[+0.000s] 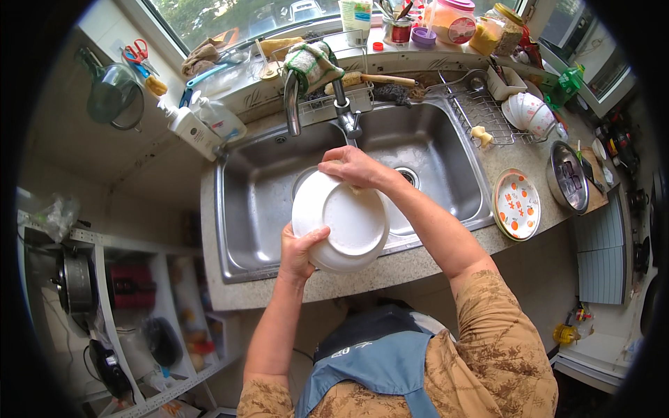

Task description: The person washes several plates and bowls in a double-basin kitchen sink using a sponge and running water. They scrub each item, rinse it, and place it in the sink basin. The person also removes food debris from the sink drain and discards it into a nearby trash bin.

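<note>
A white plate (353, 222), its underside with the foot ring facing up, is over the front of the double steel sink (261, 209). My left hand (302, 251) grips its lower left rim, thumb on the underside. At the upper edge of the plate is my right hand (354, 167), closed on a tan scrubbing pad (357, 189) that rests against the plate and is mostly hidden by the fingers. A chrome faucet (345, 117) stands behind the plate, with a white and green cloth (312, 65) draped over its spout.
Plates with an orange fruit pattern (517, 205) lie right of the sink, beside a steel bowl (568, 177). Behind them a wire rack (483, 117) holds white bowls (530, 115). Pump bottles (194, 130) stand at the sink's back left. A wooden-handled brush (387, 80) lies behind the faucet.
</note>
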`<state>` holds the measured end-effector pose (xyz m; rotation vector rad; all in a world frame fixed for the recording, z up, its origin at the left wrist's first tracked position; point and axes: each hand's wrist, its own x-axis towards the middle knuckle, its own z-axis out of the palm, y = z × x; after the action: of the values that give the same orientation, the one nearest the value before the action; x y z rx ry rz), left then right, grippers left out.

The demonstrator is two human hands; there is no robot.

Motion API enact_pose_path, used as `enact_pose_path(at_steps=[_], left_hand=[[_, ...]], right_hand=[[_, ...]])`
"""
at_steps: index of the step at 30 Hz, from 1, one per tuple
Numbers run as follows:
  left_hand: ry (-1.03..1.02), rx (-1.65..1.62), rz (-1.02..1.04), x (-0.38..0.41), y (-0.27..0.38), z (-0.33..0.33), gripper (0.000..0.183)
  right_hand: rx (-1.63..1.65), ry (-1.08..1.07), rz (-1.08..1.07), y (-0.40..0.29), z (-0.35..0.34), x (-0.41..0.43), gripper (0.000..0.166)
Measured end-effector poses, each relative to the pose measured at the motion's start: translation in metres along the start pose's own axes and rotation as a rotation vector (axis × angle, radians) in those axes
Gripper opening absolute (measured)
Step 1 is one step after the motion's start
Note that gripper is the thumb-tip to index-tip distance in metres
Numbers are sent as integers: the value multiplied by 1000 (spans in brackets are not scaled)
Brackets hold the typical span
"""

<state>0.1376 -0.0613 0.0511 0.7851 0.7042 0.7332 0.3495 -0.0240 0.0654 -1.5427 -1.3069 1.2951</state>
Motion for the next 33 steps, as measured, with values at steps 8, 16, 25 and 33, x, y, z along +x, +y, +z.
enact_pose_path(at_steps=[8, 16, 25, 33], left_hand=[[10, 12, 86, -2, -8, 1, 42], [-15, 85, 101, -4, -8, -13, 46], [132, -12, 178, -1, 4, -19, 55], [282, -154, 179, 9, -2, -20, 48]], right_hand=[[-584, 264, -576, -8, 33, -1, 24], [-784, 136, -494, -32, 73, -14, 27], [286, 308, -110, 66, 23, -13, 41], [-1, 800, -134, 89, 68, -33, 43]])
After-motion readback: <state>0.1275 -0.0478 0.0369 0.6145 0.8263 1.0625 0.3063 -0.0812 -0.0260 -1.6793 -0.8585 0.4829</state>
